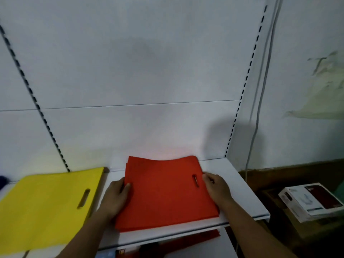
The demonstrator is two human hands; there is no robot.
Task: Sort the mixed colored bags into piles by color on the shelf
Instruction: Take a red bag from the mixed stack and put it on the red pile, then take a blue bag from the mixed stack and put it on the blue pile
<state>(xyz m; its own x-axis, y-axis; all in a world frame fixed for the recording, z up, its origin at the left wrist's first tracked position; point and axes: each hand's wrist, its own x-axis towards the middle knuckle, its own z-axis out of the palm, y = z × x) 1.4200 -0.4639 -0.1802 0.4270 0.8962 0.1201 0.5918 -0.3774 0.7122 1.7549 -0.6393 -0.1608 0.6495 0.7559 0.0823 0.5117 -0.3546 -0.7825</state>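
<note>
A stack of red bags (163,192) lies flat on the white shelf (240,198), with a slot handle near its right edge. My left hand (117,196) grips the stack's left edge, thumb on top. My right hand (216,187) holds the right edge, fingers curled round it. A pile of yellow bags (46,207) with a slot handle lies to the left on the same shelf, apart from the red stack.
A dark blue thing (2,180) peeks in at the far left edge. More red material (197,239) shows on the shelf below. A white box (312,202) sits on cardboard boxes to the right. A grey cable (258,108) hangs down the wall.
</note>
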